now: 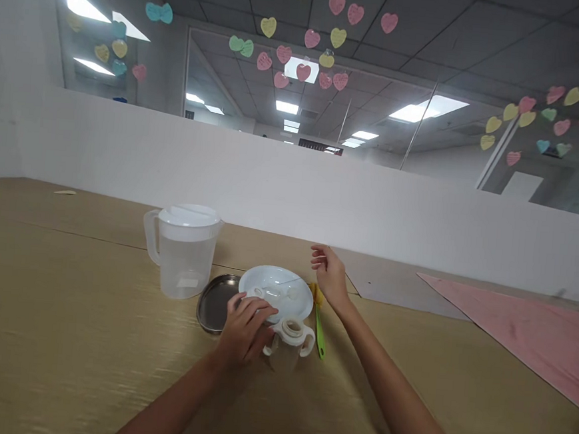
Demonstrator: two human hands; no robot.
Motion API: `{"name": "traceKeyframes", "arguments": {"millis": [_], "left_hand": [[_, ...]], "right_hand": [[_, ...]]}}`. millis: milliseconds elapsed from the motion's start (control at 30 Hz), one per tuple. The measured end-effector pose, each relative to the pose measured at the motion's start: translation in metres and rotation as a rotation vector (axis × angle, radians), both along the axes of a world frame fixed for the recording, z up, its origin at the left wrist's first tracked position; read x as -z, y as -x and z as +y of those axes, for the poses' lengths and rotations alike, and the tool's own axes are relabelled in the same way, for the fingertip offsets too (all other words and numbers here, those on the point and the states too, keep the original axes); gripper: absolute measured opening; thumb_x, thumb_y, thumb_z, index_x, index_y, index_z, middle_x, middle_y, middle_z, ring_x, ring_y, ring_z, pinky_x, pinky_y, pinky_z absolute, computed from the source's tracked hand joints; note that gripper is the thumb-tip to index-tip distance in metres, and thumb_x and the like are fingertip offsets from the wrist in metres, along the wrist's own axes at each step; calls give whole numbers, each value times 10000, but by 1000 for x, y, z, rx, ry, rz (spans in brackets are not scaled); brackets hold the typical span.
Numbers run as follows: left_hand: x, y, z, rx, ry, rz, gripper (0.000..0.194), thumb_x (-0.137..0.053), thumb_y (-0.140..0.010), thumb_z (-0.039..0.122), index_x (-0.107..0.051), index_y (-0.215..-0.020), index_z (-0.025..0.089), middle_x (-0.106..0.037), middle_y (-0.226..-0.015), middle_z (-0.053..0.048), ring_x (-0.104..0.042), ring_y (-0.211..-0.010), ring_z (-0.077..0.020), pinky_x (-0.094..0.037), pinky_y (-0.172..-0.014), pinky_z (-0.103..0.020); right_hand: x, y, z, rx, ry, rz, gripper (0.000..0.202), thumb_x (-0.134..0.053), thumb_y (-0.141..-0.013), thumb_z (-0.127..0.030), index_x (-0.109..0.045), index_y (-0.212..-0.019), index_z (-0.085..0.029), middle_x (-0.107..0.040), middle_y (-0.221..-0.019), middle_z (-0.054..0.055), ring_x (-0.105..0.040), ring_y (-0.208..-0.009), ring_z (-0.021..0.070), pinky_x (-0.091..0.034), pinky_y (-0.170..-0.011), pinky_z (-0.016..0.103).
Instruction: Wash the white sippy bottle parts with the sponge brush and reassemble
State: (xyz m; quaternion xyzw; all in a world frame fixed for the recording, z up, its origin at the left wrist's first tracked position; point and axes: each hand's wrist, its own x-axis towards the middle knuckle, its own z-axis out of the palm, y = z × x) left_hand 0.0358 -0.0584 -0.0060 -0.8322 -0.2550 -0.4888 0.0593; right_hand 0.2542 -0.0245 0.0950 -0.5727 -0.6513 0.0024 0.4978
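A clear cup with a white two-handled collar [292, 331] stands upright in front of the white plate [302, 305], its mouth uncovered. My left hand [245, 327] is at the cup's left side, thumb and index finger closed around the collar by the left handle. Its other fingers bend over the plate's near edge. Small clear and whitish parts [274, 289] lie in the plate, too small to name surely. My right hand [329, 273] hovers beyond the plate's right edge, fingers loosely bent and apart, holding nothing. Below it lies a brush with a green handle [319, 336] and yellow head.
A lidded translucent pitcher [186, 256] stands at the left. A dark metal tray [215, 303] sits between it and the plate, partly under the plate's edge. Pink cloth [536, 330] covers the right side. A white wall [282, 183] with windows closes off the back.
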Motion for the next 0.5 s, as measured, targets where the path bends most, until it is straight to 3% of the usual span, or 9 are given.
{"name": "traceKeyframes", "arguments": {"millis": [100, 233, 300, 400, 500], "left_hand": [[-1, -1, -3, 65, 5, 37, 281, -388, -879, 289, -567, -1078, 206, -629, -1007, -75, -542, -982, -204, -263, -975, -403], [0, -2, -2, 114, -20, 52, 283, -409, -870, 286, -542, -1105, 200, -627, -1011, -72, -542, -983, -200, -258, -981, -403], [0, -3, -1, 129, -40, 42, 276, -420, -865, 267, -536, -1107, 201, -630, -1001, -62, -546, -973, -193, -256, -980, -400], [0, -2, 0, 116, -45, 50, 260, -432, -867, 252, -539, -1099, 201, -632, -995, -56, -549, -965, -189, -256, -981, -396], [0, -2, 1, 77, -44, 91, 226, -440, -872, 258, -558, -1058, 207, -636, -990, -53, -553, -955, -191, -265, -972, -390]], "right_hand": [[30, -22, -8, 76, -3, 58, 496, -332, -619, -77, -513, -1077, -135, -566, -1060, 123, -563, -884, 200, -484, -728, 318], [84, -51, -28, 303, 267, -38, 419, -308, -683, -117, -543, -1029, -146, -607, -1032, 115, -573, -928, 222, -473, -777, 325], [105, -61, -35, 311, 353, -62, 394, -296, -669, -111, -580, -940, -146, -643, -911, 105, -605, -841, 224, -486, -722, 319], [119, -67, -37, 299, 428, -96, 397, -273, -657, -97, -586, -895, -153, -660, -846, 81, -624, -775, 209, -490, -661, 302], [119, -65, -35, 281, 461, -130, 387, -274, -670, -100, -580, -903, -148, -665, -863, 73, -624, -796, 192, -478, -685, 280]]}}
